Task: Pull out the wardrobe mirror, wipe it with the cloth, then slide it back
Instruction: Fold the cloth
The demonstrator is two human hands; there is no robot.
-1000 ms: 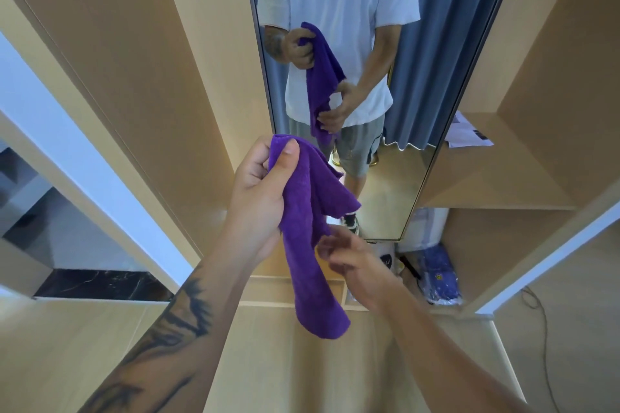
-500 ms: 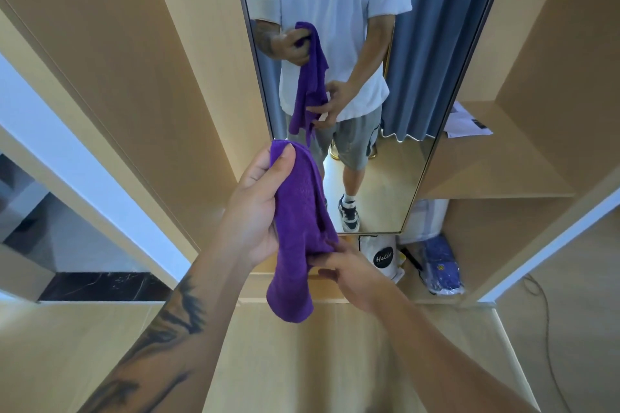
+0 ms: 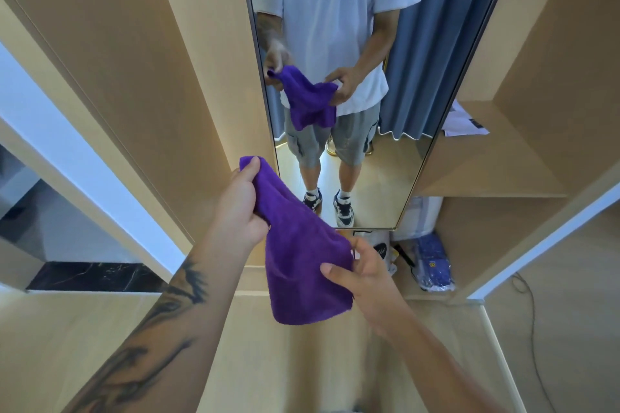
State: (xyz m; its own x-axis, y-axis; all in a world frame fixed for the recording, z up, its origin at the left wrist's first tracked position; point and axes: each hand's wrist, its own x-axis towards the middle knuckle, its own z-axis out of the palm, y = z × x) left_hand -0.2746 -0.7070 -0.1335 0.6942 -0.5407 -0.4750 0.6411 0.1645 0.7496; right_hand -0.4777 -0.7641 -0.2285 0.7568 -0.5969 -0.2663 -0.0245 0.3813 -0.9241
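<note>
Two hands on one purple cloth [image 3: 302, 265], held in air in front of the wardrobe mirror [image 3: 432, 84], not touching the glass.

L hand [image 3: 240, 208]: fingers curled round the cloth's upper corner, thumb on top, bunching it; corner sits just beside the mirror's lower-left edge. Forearm w/ dark tattoo runs down toward the frame's bottom-left.

R hand [image 3: 364, 273]: pinches the cloth's right edge btwn thumb and fingers, below the mirror's bottom edge. Cloth hangs slack btwn the two grips, lower hem free, loosely spread.

Mirror: tall, narrow, dark thin frame, stands out from the wardrobe btwn light wood panels. Glass shows the person's reflection w/ white tee, grey shorts, sneakers, same cloth in both hands; blue curtain behind in reflection.

Right of mirror: open wardrobe shelf [image 3: 496, 178] w/ papers [image 3: 464, 126] lying on it, near the mirror's right edge. Below the mirror's lower-right corner, on the wardrobe floor: white bag [image 3: 379, 250] w/ dark round label (partly hidden by R hand), a white bundle [image 3: 421, 216] behind it, blue patterned packet [image 3: 432, 261] just beside.

Left of mirror: wood panels, then a white strip and dark marble-like surface [image 3: 94, 277], well apart from the mirror. Thin cable [image 3: 533, 345] on the floor, far right of the mirror.
</note>
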